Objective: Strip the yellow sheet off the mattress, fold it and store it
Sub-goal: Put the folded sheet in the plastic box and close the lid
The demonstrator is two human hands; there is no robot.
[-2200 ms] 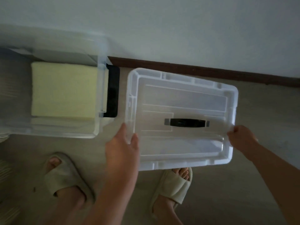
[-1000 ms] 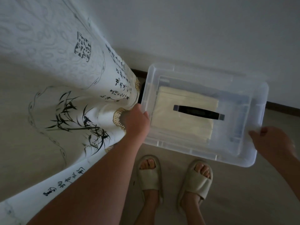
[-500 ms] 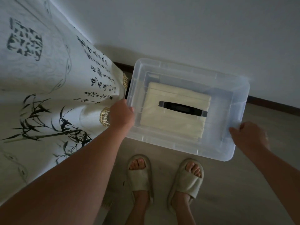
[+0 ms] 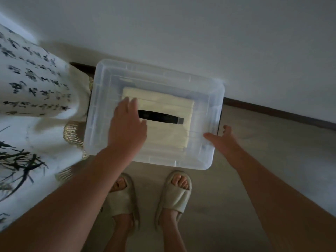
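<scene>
The folded yellow sheet [image 4: 169,104] lies inside a clear plastic storage box [image 4: 203,157] on the floor against the wall. The box's clear lid [image 4: 158,77] sits on top, with a black handle [image 4: 161,116] across its middle. My left hand [image 4: 127,126] lies flat on the lid, fingers spread, covering the handle's left end. My right hand [image 4: 224,140] is open at the box's right front side, thumb against the lid's edge, fingers apart and holding nothing.
A white mattress cover printed with black calligraphy and bamboo [image 4: 32,110], fringed at its edge, fills the left side and touches the box. The white wall [image 4: 181,30] with a dark baseboard [image 4: 272,111] runs behind. My feet in beige slippers [image 4: 172,195] stand before the box.
The lid went from the floor onto the box. Since half a second ago both hands left the lid's ends; the left moved onto its top and the right opened.
</scene>
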